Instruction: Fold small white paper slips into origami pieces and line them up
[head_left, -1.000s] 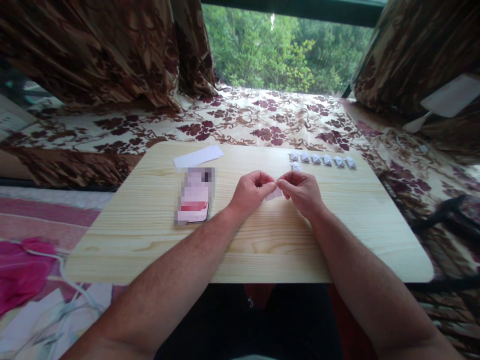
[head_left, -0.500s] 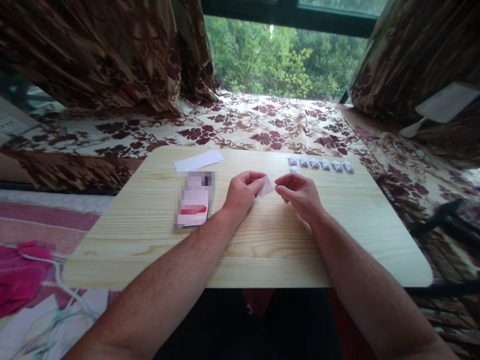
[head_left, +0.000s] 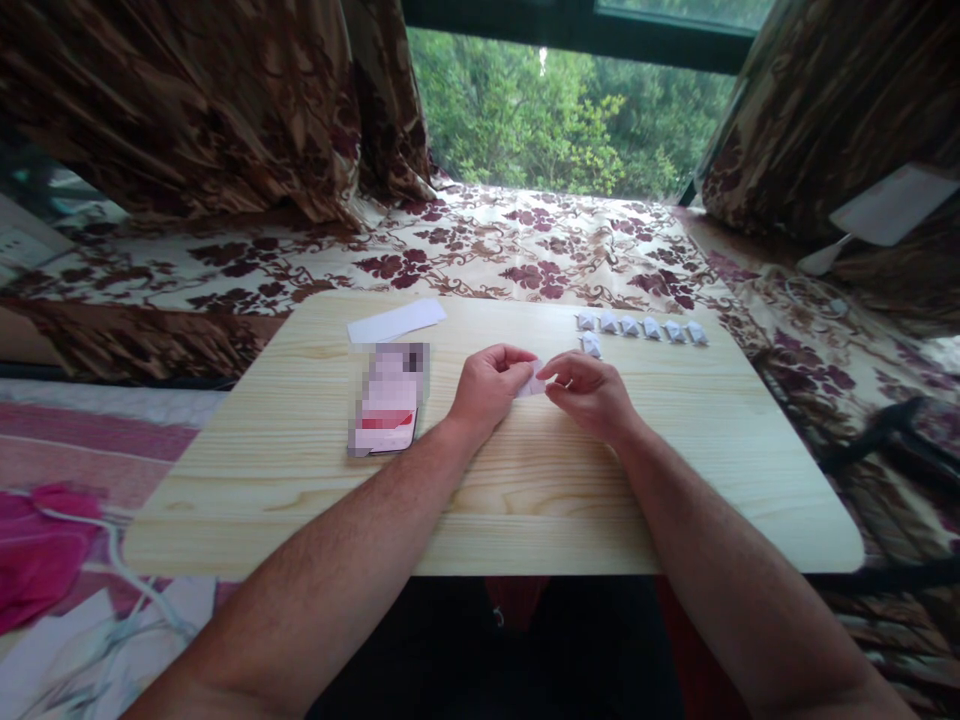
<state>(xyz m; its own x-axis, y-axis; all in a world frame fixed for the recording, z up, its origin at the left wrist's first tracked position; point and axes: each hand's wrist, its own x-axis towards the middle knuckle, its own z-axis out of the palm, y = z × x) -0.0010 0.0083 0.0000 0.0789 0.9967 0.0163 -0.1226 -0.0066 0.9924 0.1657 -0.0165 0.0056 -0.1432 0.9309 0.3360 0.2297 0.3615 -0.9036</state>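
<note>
My left hand [head_left: 491,383] pinches a small white piece of paper [head_left: 534,380] between thumb and fingers, over the middle of the table. The paper shows crease lines, and its left part is hidden by my thumb. At its right edge, my right hand [head_left: 589,392] has its thumb and forefinger closed on the paper. Just beyond my right hand stands a small folded white paper piece [head_left: 591,345], in front of a row of several like it [head_left: 630,326].
On the pale wooden table [head_left: 525,490], a partly blurred phone [head_left: 388,400] lies left of my left hand. Behind it are white paper strips [head_left: 397,320]. A floral cloth [head_left: 525,240] covers the ledge beyond. A white lamp [head_left: 892,205] stands at the right.
My right hand has moved left to the paper's edge. The paper now looks more folded and smaller, and the single folded piece behind my right hand shows more fully.
</note>
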